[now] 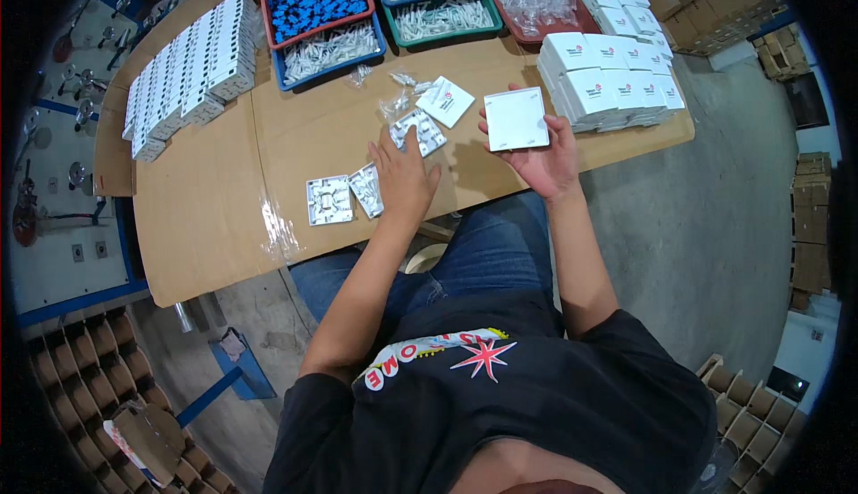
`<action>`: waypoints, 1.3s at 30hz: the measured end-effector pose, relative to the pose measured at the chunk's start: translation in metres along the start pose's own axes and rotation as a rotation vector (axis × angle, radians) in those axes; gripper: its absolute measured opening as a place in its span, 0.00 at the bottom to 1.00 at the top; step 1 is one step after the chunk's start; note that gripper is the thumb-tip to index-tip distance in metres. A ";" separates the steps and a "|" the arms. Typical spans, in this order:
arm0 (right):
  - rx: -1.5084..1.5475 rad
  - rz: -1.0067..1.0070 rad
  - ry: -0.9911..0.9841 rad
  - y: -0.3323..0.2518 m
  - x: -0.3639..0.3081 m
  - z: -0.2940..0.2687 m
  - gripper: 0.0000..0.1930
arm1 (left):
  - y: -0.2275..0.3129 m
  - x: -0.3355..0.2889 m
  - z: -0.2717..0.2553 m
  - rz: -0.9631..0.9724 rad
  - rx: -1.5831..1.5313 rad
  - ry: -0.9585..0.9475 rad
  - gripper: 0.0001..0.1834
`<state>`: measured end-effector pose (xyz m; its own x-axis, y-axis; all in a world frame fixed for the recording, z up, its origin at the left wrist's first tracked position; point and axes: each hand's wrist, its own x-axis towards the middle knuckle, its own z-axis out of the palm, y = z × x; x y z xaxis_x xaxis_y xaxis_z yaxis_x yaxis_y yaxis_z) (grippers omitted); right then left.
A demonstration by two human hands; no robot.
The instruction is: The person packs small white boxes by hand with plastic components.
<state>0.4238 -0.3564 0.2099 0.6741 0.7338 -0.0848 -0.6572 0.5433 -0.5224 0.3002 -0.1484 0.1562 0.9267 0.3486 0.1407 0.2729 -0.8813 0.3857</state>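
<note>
In my right hand [551, 162] is a white square cover plate [516, 119], gripped by its edges with the broad side facing up. My left hand [405, 177] reaches over the cardboard, its fingers spread, with the fingertips at a white square plastic housing [431, 137]; whether they touch it I cannot tell. Beside that hand lies another housing [365, 192], partly covered by it. A third housing [329, 200], its ribbed inside facing up, rests to the left. Just beyond the fingers, a white cover with a small red mark [447, 101] lies by small clear plastic bags [393, 105].
Stacked white covers [594, 87] stand at the right, stacked white housings [201, 70] at the left. Along the back are a red tray [365, 13] of blue parts, blue and green [447, 41] trays of white plugs, and a red tray [585, 20] with clear bags. Cardboard [206, 217] covers the table.
</note>
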 end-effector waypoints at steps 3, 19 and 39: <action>0.132 0.026 -0.059 0.004 0.004 0.000 0.35 | -0.006 0.007 0.004 -0.012 -0.012 0.060 0.43; 0.188 -0.014 0.000 0.009 0.005 0.021 0.36 | -0.005 0.001 -0.062 0.038 -0.653 -0.103 0.50; -1.161 -0.236 0.184 0.083 -0.008 0.105 0.26 | 0.022 -0.047 -0.065 -0.741 -2.287 -0.109 0.39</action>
<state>0.3288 -0.2741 0.2564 0.8374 0.5447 0.0453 0.1221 -0.1056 -0.9869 0.2462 -0.1634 0.2178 0.8740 0.2334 -0.4262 -0.0993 0.9444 0.3136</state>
